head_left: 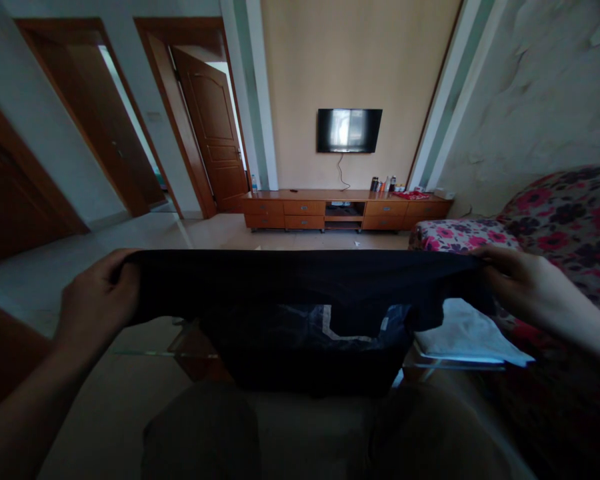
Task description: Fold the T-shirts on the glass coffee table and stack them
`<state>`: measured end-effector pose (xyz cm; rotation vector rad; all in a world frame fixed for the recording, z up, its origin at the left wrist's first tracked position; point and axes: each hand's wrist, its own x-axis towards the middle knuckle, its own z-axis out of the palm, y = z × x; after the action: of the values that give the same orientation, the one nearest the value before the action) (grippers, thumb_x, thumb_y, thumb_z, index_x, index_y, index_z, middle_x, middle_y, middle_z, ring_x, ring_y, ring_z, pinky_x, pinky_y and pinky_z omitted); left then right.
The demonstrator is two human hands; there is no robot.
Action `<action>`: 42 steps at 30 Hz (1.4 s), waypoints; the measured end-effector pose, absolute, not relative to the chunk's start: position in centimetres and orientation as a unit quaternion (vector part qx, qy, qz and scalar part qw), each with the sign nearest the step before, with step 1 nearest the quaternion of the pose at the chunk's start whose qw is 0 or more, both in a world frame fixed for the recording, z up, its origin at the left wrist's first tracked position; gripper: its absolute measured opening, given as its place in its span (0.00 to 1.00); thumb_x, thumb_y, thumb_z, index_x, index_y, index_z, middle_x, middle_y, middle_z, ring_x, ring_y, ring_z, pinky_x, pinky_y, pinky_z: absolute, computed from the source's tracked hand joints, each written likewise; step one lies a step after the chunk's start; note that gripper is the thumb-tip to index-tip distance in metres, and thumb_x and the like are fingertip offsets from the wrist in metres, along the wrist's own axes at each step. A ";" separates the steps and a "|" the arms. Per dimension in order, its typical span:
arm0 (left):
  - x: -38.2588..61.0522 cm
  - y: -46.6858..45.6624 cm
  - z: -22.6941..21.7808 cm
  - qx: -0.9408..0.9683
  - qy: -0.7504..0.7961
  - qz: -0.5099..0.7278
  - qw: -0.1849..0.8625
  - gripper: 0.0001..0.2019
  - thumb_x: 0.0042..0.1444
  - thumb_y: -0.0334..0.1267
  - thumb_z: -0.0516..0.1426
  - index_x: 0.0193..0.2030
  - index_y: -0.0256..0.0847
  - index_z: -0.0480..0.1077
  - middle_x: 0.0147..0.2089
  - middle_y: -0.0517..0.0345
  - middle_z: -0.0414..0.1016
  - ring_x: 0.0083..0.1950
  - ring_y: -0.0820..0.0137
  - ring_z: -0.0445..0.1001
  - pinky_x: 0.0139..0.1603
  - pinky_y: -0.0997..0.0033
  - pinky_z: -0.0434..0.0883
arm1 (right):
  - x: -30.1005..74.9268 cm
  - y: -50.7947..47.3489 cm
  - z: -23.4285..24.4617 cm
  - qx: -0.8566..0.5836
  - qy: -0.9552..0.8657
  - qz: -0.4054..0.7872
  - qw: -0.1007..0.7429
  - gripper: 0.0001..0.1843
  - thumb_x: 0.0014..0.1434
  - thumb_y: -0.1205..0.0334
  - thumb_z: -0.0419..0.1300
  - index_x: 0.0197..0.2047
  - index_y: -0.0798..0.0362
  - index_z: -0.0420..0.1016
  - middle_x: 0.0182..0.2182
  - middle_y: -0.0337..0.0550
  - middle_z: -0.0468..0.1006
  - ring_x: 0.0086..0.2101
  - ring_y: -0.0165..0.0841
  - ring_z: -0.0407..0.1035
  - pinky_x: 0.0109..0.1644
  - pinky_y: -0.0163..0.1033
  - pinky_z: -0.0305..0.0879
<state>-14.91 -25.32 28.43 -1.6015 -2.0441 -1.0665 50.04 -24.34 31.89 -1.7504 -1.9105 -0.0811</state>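
I hold a black garment (300,287) stretched out flat in front of me. My left hand (97,300) grips its left end with the fingers closed over the cloth. Its right end is pinched in the closed fingers of my right hand (517,283). The garment's lower part hangs down folded, with a pale stripe showing, over a glass table (145,350). My knees are in shadow just below it.
A folded white cloth (467,333) lies at the right, next to a floral sofa (555,220). A long wooden TV cabinet (345,210) stands at the far wall under a wall-mounted screen (349,130). Wooden doors (213,127) are at the left; pale tile floor lies between.
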 end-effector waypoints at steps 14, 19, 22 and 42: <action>-11.7 -10.9 23.4 -0.596 -0.716 -0.339 0.135 0.22 0.68 0.50 0.47 0.52 0.39 0.75 0.45 0.53 0.79 0.41 0.65 0.73 0.41 0.69 0.64 | 48.5 -11.8 25.2 -0.716 -0.658 -0.010 0.232 0.22 0.61 0.61 0.51 0.55 0.54 0.77 0.42 0.51 0.82 0.38 0.39 0.76 0.42 0.38 0.66; -9.8 -2.7 16.8 -0.599 -0.727 -0.323 0.094 0.21 0.66 0.49 0.49 0.50 0.37 0.76 0.45 0.47 0.80 0.44 0.60 0.75 0.47 0.64 0.67 | 48.4 -4.7 18.6 -0.736 -0.638 -0.019 0.226 0.24 0.61 0.61 0.50 0.54 0.55 0.79 0.45 0.53 0.82 0.45 0.44 0.77 0.50 0.42 0.67; -9.2 1.6 12.1 -0.597 -0.730 -0.322 0.081 0.19 0.64 0.45 0.50 0.51 0.36 0.75 0.48 0.43 0.79 0.50 0.56 0.76 0.52 0.61 0.68 | 48.3 -0.7 14.2 -0.757 -0.617 -0.011 0.214 0.24 0.61 0.60 0.50 0.54 0.55 0.80 0.45 0.54 0.82 0.45 0.45 0.77 0.51 0.43 0.68; -3.9 8.5 -0.9 -0.841 -0.529 -0.073 -0.089 0.15 0.59 0.45 0.52 0.27 0.42 0.74 0.32 0.49 0.76 0.40 0.59 0.75 0.50 0.58 0.68 | 41.3 6.8 1.4 -0.599 -0.790 0.129 0.008 0.14 0.62 0.51 0.57 0.37 0.52 0.77 0.36 0.48 0.80 0.40 0.40 0.72 0.45 0.41 0.64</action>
<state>-3.93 8.54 -0.87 -2.8027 -1.7621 -0.2430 41.34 6.78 1.43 -1.8737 -2.4693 0.4019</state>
